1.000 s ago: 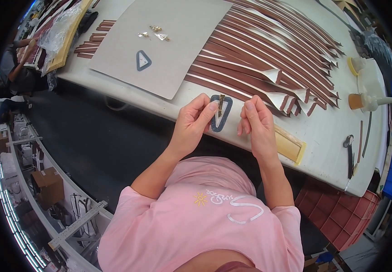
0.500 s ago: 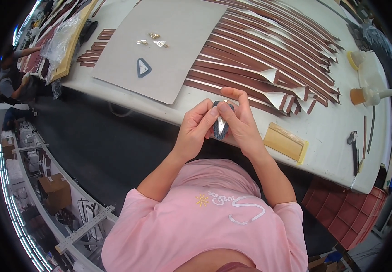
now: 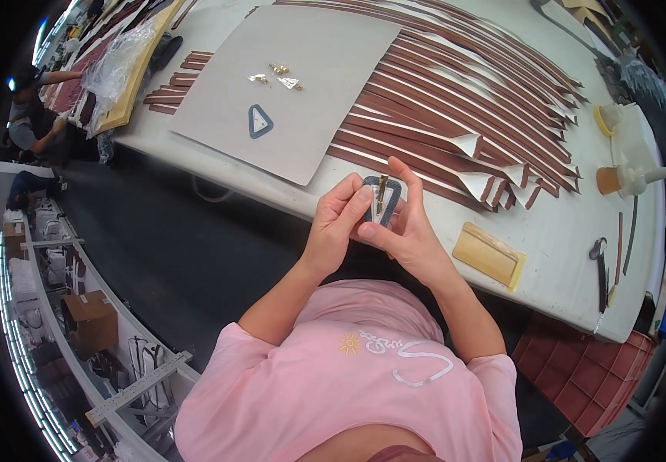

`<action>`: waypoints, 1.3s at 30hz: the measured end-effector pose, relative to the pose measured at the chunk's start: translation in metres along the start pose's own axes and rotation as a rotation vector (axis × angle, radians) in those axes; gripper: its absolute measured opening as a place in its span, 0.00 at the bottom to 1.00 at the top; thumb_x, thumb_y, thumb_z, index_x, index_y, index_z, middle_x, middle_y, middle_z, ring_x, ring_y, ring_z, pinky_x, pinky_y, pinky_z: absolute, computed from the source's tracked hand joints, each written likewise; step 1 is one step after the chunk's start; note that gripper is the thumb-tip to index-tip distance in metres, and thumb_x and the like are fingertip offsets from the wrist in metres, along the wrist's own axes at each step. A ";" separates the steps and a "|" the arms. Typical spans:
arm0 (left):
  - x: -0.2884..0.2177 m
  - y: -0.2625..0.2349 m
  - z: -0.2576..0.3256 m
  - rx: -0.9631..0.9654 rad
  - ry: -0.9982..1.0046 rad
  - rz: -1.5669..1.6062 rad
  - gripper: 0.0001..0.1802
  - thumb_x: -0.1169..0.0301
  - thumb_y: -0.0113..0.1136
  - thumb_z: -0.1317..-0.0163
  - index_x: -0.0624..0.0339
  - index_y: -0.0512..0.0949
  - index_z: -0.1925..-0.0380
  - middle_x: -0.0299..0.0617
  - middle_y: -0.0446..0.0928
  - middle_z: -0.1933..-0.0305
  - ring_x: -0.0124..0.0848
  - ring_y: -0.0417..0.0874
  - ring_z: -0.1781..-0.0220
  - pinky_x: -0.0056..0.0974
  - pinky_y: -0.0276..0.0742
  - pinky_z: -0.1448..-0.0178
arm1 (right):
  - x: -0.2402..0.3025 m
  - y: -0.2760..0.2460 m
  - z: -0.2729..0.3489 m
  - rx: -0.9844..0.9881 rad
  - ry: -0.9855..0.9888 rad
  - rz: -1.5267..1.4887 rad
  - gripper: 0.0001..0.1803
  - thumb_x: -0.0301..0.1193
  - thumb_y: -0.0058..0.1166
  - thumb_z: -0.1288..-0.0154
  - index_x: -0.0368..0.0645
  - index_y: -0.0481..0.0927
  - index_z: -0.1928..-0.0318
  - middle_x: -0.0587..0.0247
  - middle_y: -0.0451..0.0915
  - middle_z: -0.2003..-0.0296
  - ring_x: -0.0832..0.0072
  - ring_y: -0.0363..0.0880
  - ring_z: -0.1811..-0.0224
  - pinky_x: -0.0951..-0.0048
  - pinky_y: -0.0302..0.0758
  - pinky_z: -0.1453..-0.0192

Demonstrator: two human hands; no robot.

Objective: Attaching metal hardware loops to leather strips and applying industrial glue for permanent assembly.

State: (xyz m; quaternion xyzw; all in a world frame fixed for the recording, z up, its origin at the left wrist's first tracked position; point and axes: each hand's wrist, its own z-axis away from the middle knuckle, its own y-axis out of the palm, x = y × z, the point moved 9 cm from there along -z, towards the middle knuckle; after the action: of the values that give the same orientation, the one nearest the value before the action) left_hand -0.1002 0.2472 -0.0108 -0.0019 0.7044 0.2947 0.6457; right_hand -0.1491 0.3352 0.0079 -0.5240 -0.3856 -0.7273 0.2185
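Note:
Above the table's front edge, my left hand [image 3: 336,223] and my right hand [image 3: 419,239] both hold a triangular badge [image 3: 394,194] with a dark blue-grey border. On its upturned face lies a narrow brass-coloured metal clip [image 3: 381,196]. My left thumb presses the badge's left side; my right thumb is at its lower end, with the right index finger raised. Beyond them, a grey board [image 3: 302,150] carries a second triangular badge [image 3: 260,122] with a pale centre. Several small shiny metal fittings [image 3: 290,83] lie above that badge.
Long brown strips [image 3: 425,127] with white undersides cover much of the table. To the right are a yellowish tray [image 3: 488,254], a squeeze bottle [image 3: 644,177], and scissors [image 3: 602,269]. A red crate [image 3: 579,369] stands below. Another person [image 3: 33,115] works at far left.
The badge has turned in my hands, so its clip now shows brass instead of silver and more of the triangle is visible. My right thumb has moved lower. The view has shifted slightly.

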 end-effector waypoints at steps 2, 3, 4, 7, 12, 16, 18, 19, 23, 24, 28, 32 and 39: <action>-0.005 0.002 0.002 -0.002 -0.073 -0.030 0.14 0.63 0.49 0.24 0.51 0.67 0.72 0.23 0.67 0.75 0.10 0.61 0.75 0.20 0.57 0.74 | 0.007 -0.010 -0.002 0.000 0.033 -0.010 0.45 0.36 0.62 0.32 0.46 0.44 0.27 0.67 0.76 0.64 0.88 0.71 0.72 0.86 0.64 0.76; -0.007 0.002 0.002 -0.004 -0.075 -0.028 0.14 0.63 0.49 0.24 0.51 0.67 0.72 0.23 0.67 0.75 0.10 0.61 0.75 0.20 0.57 0.74 | 0.008 -0.016 -0.003 -0.005 0.065 -0.023 0.45 0.36 0.62 0.32 0.45 0.45 0.27 0.69 0.75 0.66 0.88 0.70 0.73 0.86 0.63 0.77; -0.009 0.004 0.001 0.011 -0.072 -0.055 0.14 0.63 0.49 0.24 0.51 0.67 0.72 0.23 0.67 0.75 0.10 0.61 0.75 0.20 0.57 0.74 | 0.009 -0.018 -0.006 -0.006 0.068 -0.022 0.45 0.36 0.62 0.32 0.45 0.45 0.27 0.69 0.75 0.66 0.88 0.70 0.73 0.86 0.63 0.77; -0.013 0.010 0.003 0.052 -0.067 -0.086 0.14 0.63 0.48 0.24 0.52 0.67 0.72 0.24 0.67 0.75 0.10 0.61 0.75 0.20 0.58 0.73 | 0.009 -0.028 -0.016 -0.056 0.064 -0.041 0.44 0.37 0.62 0.33 0.42 0.47 0.27 0.72 0.73 0.68 0.89 0.68 0.74 0.86 0.62 0.78; -0.006 0.014 0.003 0.078 -0.053 -0.040 0.14 0.63 0.48 0.24 0.52 0.68 0.71 0.25 0.68 0.74 0.10 0.62 0.74 0.19 0.59 0.73 | -0.005 -0.020 -0.022 -0.024 0.009 -0.114 0.39 0.37 0.59 0.29 0.42 0.50 0.29 0.71 0.73 0.68 0.91 0.68 0.75 0.86 0.60 0.79; 0.004 0.013 0.003 0.039 -0.044 0.028 0.13 0.63 0.48 0.24 0.53 0.68 0.70 0.25 0.69 0.72 0.09 0.62 0.74 0.18 0.60 0.73 | -0.008 -0.019 -0.013 -0.018 0.074 -0.053 0.39 0.38 0.59 0.30 0.45 0.51 0.28 0.72 0.74 0.66 0.91 0.67 0.74 0.87 0.59 0.79; 0.005 0.013 0.002 0.023 -0.027 0.046 0.13 0.62 0.48 0.23 0.53 0.67 0.69 0.25 0.69 0.72 0.09 0.63 0.74 0.18 0.61 0.73 | -0.007 -0.018 -0.008 -0.020 0.097 -0.025 0.38 0.39 0.58 0.30 0.47 0.51 0.28 0.73 0.73 0.65 0.90 0.65 0.74 0.87 0.59 0.78; 0.006 0.013 0.002 0.021 -0.026 0.058 0.13 0.62 0.48 0.23 0.52 0.67 0.70 0.25 0.69 0.72 0.09 0.63 0.74 0.19 0.60 0.73 | -0.007 -0.017 -0.006 -0.030 0.104 -0.026 0.40 0.37 0.60 0.31 0.48 0.50 0.27 0.71 0.74 0.64 0.90 0.66 0.75 0.87 0.60 0.79; 0.017 0.007 0.001 0.030 -0.028 0.041 0.13 0.62 0.48 0.23 0.51 0.67 0.70 0.24 0.68 0.73 0.09 0.62 0.74 0.19 0.59 0.73 | -0.004 -0.019 0.005 -0.036 0.039 0.085 0.46 0.30 0.64 0.36 0.48 0.48 0.26 0.68 0.74 0.62 0.90 0.68 0.73 0.88 0.64 0.78; 0.014 0.007 0.000 0.028 -0.023 0.040 0.13 0.62 0.48 0.23 0.51 0.67 0.70 0.24 0.68 0.73 0.09 0.62 0.74 0.19 0.59 0.73 | -0.003 -0.022 0.008 -0.031 0.037 0.087 0.46 0.30 0.64 0.36 0.48 0.48 0.26 0.68 0.74 0.62 0.90 0.68 0.73 0.88 0.64 0.78; 0.004 0.009 -0.003 0.012 -0.046 0.012 0.14 0.62 0.48 0.24 0.51 0.68 0.71 0.23 0.67 0.75 0.10 0.61 0.76 0.20 0.58 0.73 | 0.006 -0.034 0.019 0.056 0.062 -0.021 0.45 0.27 0.66 0.38 0.45 0.50 0.28 0.69 0.70 0.63 0.90 0.66 0.75 0.85 0.69 0.74; 0.007 0.015 -0.002 0.037 -0.088 -0.030 0.15 0.62 0.49 0.24 0.51 0.68 0.72 0.24 0.67 0.76 0.11 0.62 0.76 0.21 0.59 0.73 | 0.015 -0.064 0.025 -0.132 -0.016 -0.083 0.21 0.34 0.52 0.26 0.38 0.68 0.39 0.69 0.71 0.67 0.89 0.66 0.77 0.84 0.68 0.75; 0.009 0.039 0.000 0.071 -0.098 -0.050 0.15 0.62 0.49 0.24 0.52 0.68 0.72 0.25 0.68 0.76 0.11 0.64 0.76 0.20 0.61 0.72 | -0.004 -0.082 0.033 -0.112 0.010 -0.208 0.13 0.37 0.48 0.23 0.42 0.72 0.64 0.73 0.71 0.76 0.89 0.63 0.80 0.83 0.63 0.79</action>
State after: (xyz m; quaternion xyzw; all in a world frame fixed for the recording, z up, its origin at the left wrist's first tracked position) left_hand -0.1168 0.2833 -0.0030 0.0176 0.6819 0.2530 0.6861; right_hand -0.1867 0.4109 -0.0182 -0.4890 -0.3955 -0.7690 0.1140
